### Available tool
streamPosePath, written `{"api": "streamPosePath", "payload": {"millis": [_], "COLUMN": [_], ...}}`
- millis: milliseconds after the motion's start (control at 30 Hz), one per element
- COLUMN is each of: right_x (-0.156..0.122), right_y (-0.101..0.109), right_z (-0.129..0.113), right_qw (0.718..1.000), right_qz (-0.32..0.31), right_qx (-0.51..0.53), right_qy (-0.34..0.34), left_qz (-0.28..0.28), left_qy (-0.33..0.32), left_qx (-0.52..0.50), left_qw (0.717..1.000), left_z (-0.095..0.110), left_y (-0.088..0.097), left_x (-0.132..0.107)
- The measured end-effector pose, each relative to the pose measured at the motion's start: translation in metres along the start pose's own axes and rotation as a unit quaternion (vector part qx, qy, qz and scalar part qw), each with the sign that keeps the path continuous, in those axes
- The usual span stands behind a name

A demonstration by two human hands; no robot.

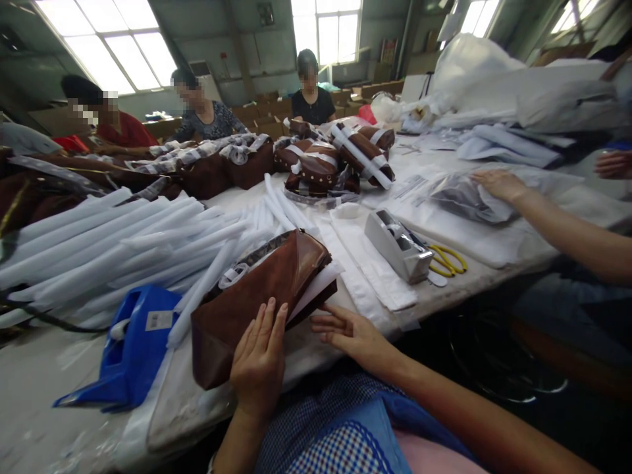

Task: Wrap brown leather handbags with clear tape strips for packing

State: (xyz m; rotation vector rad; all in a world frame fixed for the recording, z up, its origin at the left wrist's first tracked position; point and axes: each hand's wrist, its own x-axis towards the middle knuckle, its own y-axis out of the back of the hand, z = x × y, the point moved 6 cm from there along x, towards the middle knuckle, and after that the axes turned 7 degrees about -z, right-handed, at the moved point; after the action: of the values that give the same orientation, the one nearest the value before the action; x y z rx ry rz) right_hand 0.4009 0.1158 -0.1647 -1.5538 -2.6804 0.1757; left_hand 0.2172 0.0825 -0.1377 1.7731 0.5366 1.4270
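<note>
A brown leather bag [261,289] lies on its side at the near edge of the table, with white paper sticking out of its right end. My left hand [259,359] rests flat on the bag's near face, fingers together and stretched out. My right hand [348,332] lies open just right of the bag, fingers pointing at the white paper under its corner. Neither hand grips anything.
White paper rolls [123,247] lie piled at left beside a blue tape dispenser [131,345]. A grey tape dispenser [399,243] and yellow-handled scissors [447,259] sit at right. More brown bags [320,164] stand mid-table. A co-worker's arm [553,227] reaches in from the right; three people sit opposite.
</note>
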Motion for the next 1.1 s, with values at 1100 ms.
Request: {"api": "streamPosePath", "payload": {"millis": [1100], "right_x": [0.026], "right_y": [0.046], "right_z": [-0.013], "right_qw": [0.87], "right_qz": [0.043], "right_qx": [-0.479], "right_qy": [0.106], "left_qz": [0.071], "left_qy": [0.125], "left_qx": [-0.06], "left_qw": [0.988], "left_z": [-0.033], "left_y": [0.035], "left_x": [0.021]}}
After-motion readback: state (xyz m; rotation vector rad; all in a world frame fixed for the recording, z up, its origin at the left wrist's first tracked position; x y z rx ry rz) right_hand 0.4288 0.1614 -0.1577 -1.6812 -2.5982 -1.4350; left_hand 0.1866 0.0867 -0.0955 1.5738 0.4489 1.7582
